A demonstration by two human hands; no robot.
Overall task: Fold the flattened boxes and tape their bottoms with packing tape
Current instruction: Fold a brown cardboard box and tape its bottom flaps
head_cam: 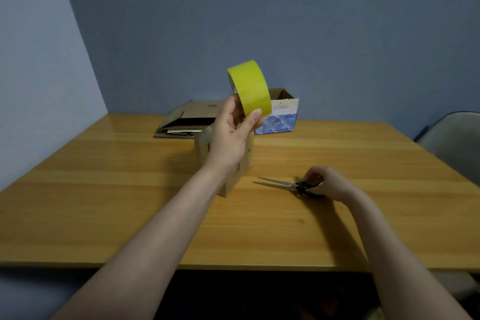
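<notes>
- Up above the table (104, 202), the left hand (231, 132) pinches a yellow tape roll (250, 88) between thumb and fingers.
- Below that wrist a folded brown box (233, 176) stands on the table; its printed marks are too blurred to read.
- The right hand (327, 183) curls its fingers round the black handles of scissors (288, 184) lying flat.
- Behind, flattened boxes (187, 122) lie stacked beside an open blue-and-white box (281, 117); neither label is legible.
</notes>
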